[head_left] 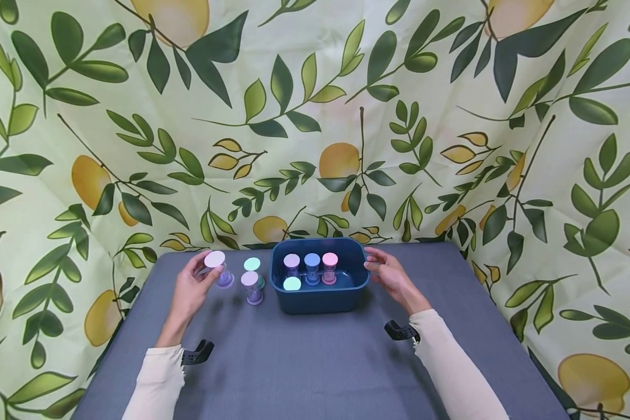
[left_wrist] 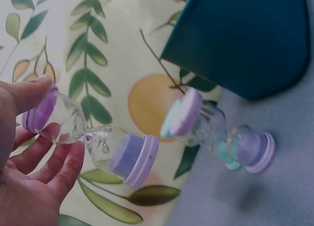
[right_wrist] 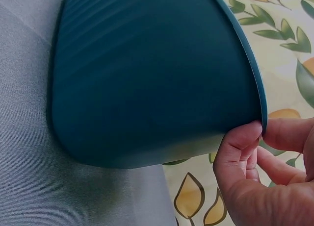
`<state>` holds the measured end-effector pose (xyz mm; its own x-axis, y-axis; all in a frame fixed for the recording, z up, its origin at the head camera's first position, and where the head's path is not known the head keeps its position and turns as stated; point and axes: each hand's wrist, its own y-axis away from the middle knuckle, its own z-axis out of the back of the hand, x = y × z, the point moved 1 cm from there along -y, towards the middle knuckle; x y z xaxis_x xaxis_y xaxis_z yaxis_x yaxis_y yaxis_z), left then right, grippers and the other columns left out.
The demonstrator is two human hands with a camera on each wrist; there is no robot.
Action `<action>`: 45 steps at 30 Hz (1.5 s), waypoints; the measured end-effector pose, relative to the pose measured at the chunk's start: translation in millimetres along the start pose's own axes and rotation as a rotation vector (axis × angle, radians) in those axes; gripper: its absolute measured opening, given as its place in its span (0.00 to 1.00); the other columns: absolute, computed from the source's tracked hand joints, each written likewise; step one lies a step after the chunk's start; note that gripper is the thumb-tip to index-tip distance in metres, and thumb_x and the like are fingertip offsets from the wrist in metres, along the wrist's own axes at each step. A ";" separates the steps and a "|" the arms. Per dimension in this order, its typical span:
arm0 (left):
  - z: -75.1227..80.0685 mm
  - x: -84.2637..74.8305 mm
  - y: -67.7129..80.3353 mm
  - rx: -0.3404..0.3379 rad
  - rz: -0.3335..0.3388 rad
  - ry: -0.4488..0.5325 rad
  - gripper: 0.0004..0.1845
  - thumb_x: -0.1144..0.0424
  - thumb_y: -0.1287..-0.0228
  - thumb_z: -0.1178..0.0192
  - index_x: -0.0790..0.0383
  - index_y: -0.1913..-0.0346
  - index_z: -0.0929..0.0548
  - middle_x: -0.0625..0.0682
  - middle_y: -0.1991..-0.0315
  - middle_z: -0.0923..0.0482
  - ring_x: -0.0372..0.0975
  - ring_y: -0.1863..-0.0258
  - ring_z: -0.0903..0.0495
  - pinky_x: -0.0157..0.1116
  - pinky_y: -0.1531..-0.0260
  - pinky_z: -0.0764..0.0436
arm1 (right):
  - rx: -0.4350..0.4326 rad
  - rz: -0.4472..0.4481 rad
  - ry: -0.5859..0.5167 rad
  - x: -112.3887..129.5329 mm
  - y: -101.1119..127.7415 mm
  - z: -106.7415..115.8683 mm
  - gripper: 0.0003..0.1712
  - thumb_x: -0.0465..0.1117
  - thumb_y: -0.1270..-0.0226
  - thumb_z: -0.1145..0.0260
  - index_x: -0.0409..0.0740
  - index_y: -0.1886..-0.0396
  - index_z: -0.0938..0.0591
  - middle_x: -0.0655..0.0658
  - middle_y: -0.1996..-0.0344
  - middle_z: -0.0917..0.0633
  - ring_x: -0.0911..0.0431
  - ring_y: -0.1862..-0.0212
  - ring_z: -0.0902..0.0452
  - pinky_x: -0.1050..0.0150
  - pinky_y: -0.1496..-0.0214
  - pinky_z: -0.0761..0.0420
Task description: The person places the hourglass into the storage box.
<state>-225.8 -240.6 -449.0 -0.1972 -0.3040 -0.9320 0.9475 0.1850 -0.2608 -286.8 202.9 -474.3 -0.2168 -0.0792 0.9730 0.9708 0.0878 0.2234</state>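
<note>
My left hand (head_left: 189,294) grips a purple hourglass sand timer (head_left: 224,278) by its upper cap, left of the bin. In the left wrist view, purple sand (left_wrist: 126,153) fills that timer's lower bulb. A purple timer (head_left: 253,290) and a green timer (head_left: 252,265) stand close together on the table, between that hand and the bin. My right hand (head_left: 394,281) pinches the right rim of the dark blue bin (head_left: 317,303), thumb and fingers on either side of the edge. Inside are a purple timer (head_left: 291,263), a blue timer (head_left: 312,268), a pink timer (head_left: 329,268) and a green-topped timer (head_left: 292,284), mostly hidden.
The grey table (head_left: 304,361) runs up to a leaf-and-lemon patterned cloth (head_left: 294,198) hanging behind and at both sides. The bin stands near the table's back edge. A dark band with a small device (head_left: 196,353) sits on each wrist.
</note>
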 end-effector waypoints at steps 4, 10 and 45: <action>-3.2 -10.4 0.5 0.017 -0.016 0.024 0.28 0.68 0.36 0.36 0.71 0.34 0.30 0.64 0.41 0.26 0.19 0.54 0.26 0.17 0.52 0.26 | -0.002 0.001 0.007 -0.2 -0.7 0.1 0.29 0.34 0.27 0.43 0.45 0.28 0.34 0.44 0.46 0.29 0.53 0.49 0.30 0.62 0.50 0.21; -8.9 -26.2 1.0 0.021 -0.043 0.048 0.28 0.69 0.37 0.35 0.70 0.35 0.30 0.58 0.43 0.26 0.21 0.53 0.26 0.18 0.51 0.25 | -0.003 -0.003 0.015 -0.2 -0.5 0.8 0.29 0.34 0.27 0.43 0.45 0.28 0.33 0.43 0.46 0.29 0.52 0.49 0.30 0.66 0.54 0.21; -98.6 -85.7 -3.6 0.320 -0.112 0.235 0.28 0.75 0.41 0.34 0.72 0.38 0.29 0.66 0.43 0.26 0.33 0.49 0.24 0.24 0.50 0.22 | -0.015 -0.009 0.015 0.1 -1.0 0.7 0.29 0.34 0.27 0.42 0.46 0.28 0.33 0.45 0.49 0.29 0.51 0.48 0.30 0.68 0.57 0.21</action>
<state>-237.2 -123.1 -392.9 -0.3201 -0.0767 -0.9443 0.9402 -0.1486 -0.3066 -287.9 203.5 -474.5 -0.2241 -0.0953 0.9699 0.9702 0.0721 0.2313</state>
